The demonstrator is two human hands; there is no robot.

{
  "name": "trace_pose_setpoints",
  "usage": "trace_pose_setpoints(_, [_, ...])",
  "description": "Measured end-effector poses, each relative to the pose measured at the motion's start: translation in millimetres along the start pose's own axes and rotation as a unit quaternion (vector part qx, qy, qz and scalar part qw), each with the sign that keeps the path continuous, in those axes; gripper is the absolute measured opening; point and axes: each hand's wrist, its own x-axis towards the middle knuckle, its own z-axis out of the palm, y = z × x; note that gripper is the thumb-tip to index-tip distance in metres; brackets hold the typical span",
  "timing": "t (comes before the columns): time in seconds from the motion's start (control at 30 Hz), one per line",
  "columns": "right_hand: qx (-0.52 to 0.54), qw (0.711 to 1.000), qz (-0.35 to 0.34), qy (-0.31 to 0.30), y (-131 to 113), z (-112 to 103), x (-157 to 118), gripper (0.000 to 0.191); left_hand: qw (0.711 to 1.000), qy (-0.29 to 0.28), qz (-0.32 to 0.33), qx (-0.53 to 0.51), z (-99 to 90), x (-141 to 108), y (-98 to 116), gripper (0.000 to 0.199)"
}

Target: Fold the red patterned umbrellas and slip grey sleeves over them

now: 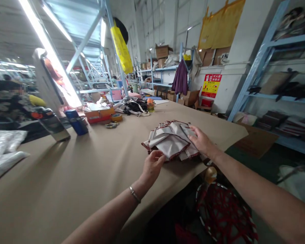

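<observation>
A loose pile of grey fabric pieces (171, 142) with dark red bound edges lies on the brown-covered table (96, 176), close to its near right edge. My left hand (154, 166) is at the pile's near side, thumb and fingers closed on the edge of a grey piece. A metal bracelet (134, 195) circles that wrist. On the pile's right side, my right hand (201, 140) has its thumb and fingers closed on another part of the grey fabric. The lower layers of the pile are hidden under the top pieces.
Scissors (112, 125), a tape roll (117, 117), an orange-red box (99, 115), a blue bottle (76, 122) and a dark tumbler (53, 123) stand farther left. Dark and white cloth (133, 105) lies at the back. Below the table edge is a red-corded round seat (226, 213).
</observation>
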Motion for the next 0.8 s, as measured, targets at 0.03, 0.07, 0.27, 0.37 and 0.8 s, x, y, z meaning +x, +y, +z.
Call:
trace_pose_setpoints(0.03, [-0.024, 0.999, -0.046, 0.01, -1.8, -2.9, -8.6, 0.041, 1.0, 0.001, -0.006, 0.019, -1.4, 3.0, -3.2, 0.022])
trace_pose_setpoints(0.07, [-0.052, 0.993, -0.103, 0.019, -4.0, -5.8, -17.3, 0.034, 0.999, -0.001, 0.004, 0.053, -3.4, 4.6, -6.5, 0.022])
trace_pose_setpoints(0.27, [-0.213, 0.914, -0.341, -0.049, -12.7, -1.8, -60.9, 0.02, 0.899, -0.009, 0.248, 0.361, -2.6, -5.3, -6.3, 0.043])
trace_pose_setpoints(0.37, [-0.278, 0.888, -0.355, -0.088, -14.6, 11.2, -65.2, 0.018, 0.857, -0.006, 0.252, 0.449, 8.5, -3.7, 1.7, 0.027])
trace_pose_setpoints(0.8, [-0.353, 0.888, -0.284, -0.083, -78.4, 2.9, -12.3, 0.026, 0.785, -0.007, 0.317, 0.533, -4.4, 16.5, 132.7, 0.025])
